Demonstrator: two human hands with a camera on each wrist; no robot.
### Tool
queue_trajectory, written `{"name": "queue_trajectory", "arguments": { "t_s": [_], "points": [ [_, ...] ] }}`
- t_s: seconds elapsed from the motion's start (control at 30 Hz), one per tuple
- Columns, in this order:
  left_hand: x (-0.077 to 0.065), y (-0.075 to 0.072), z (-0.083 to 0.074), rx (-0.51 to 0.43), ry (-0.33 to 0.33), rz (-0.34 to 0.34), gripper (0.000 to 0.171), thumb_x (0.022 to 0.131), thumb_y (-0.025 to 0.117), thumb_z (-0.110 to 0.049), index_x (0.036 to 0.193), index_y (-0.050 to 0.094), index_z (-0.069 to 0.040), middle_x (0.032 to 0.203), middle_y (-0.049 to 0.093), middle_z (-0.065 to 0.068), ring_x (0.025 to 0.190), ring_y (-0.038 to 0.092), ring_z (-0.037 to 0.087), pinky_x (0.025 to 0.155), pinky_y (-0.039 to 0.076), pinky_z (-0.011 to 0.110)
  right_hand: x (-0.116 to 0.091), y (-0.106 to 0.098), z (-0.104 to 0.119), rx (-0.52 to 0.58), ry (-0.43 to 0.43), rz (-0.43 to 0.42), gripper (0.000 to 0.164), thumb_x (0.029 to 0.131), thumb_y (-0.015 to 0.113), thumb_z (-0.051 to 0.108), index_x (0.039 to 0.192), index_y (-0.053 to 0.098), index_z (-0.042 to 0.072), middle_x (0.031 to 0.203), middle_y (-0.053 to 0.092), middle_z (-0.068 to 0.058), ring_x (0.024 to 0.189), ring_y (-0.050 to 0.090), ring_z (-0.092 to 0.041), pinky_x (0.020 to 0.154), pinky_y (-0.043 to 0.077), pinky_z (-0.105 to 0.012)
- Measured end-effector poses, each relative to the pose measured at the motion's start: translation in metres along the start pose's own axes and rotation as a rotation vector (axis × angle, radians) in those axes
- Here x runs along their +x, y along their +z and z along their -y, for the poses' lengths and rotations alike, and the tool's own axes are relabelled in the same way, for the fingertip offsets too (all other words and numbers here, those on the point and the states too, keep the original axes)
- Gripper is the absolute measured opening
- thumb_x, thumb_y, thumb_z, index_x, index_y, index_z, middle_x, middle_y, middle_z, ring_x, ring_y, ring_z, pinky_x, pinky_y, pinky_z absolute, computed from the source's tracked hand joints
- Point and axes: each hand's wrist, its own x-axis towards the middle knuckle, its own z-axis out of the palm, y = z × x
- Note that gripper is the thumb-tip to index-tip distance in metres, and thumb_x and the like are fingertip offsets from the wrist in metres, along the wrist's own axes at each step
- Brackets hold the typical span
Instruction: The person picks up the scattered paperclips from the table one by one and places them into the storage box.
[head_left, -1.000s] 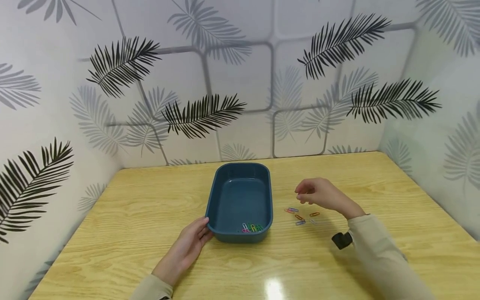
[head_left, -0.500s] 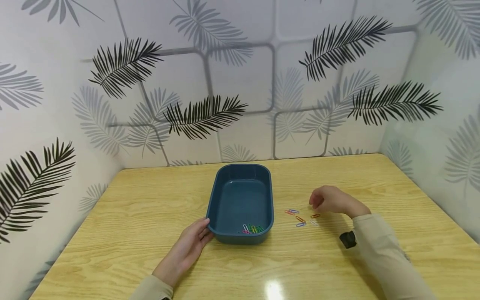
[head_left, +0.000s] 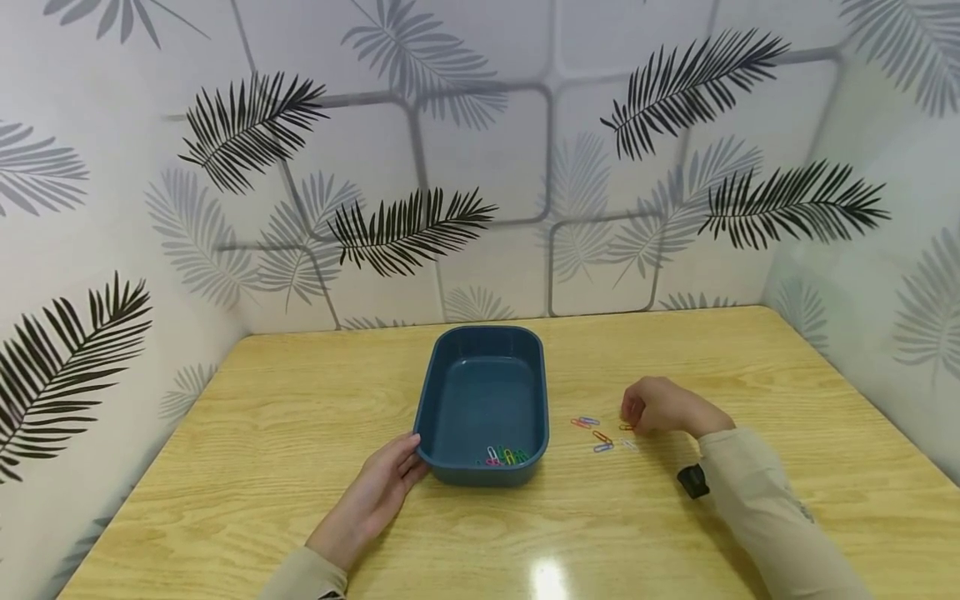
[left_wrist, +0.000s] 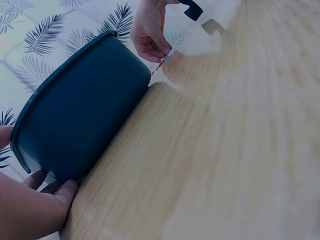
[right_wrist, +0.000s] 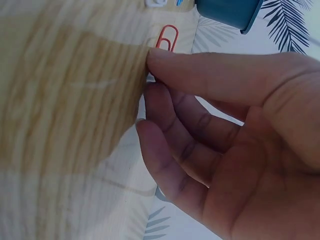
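Note:
A dark blue rectangular tray (head_left: 483, 477) sits mid-table in the head view. My left hand (head_left: 382, 487) holds its near left corner, thumb at the rim and other fingers against the outer wall and base. Right of the tray, my right hand (head_left: 663, 408) is down at the tabletop. Its thumb and bent fingers pinch the end of a red paper clip (right_wrist: 176, 36), whose other end sticks out past the thumb tip in the right wrist view. Several coloured paper clips (head_left: 509, 457) lie inside the tray's near end.
Several loose paper clips (head_left: 603, 447) lie between the tray and my right hand, in blue, red, orange and white. The wooden table (head_left: 322, 400) meets a leaf-patterned wall (head_left: 487, 258) at the back. A black strap piece (head_left: 693, 481) hangs by the right sleeve.
My right hand has moved right and down from above the clips to the table, and its fingertips have closed on the red paper clip. The left hand and tray stay put.

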Motion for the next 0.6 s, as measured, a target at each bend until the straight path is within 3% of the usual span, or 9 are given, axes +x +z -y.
{"name": "queue_trajectory", "arguments": {
  "t_s": [0.3,0.6],
  "points": [
    [0.0005,0.001,0.0002,-0.022,-0.004,-0.007,0.047,0.1,0.048,-0.013,0.138,0.037,0.013,0.13,0.053,0.012,0.118,0.051,0.018,0.099,0.042,0.031,0.0023,-0.0014,-0.0019,-0.043,-0.042,0.004,0.015,0.082,0.061,-0.008,0.086,0.068,0.005,0.083,0.064,-0.004,0.073,0.054,-0.014,0.061,0.047,-0.029],
    [0.0006,0.0001,0.0006,-0.02,-0.006,-0.002,0.049,0.1,0.048,-0.013,0.139,0.036,0.013,0.129,0.054,0.012,0.117,0.051,0.018,0.097,0.043,0.03,0.0033,-0.0004,-0.0024,-0.07,-0.051,-0.028,0.01,0.087,0.061,-0.001,0.083,0.068,0.005,0.08,0.062,0.001,0.069,0.05,-0.013,0.062,0.045,-0.029]
  ]
}}
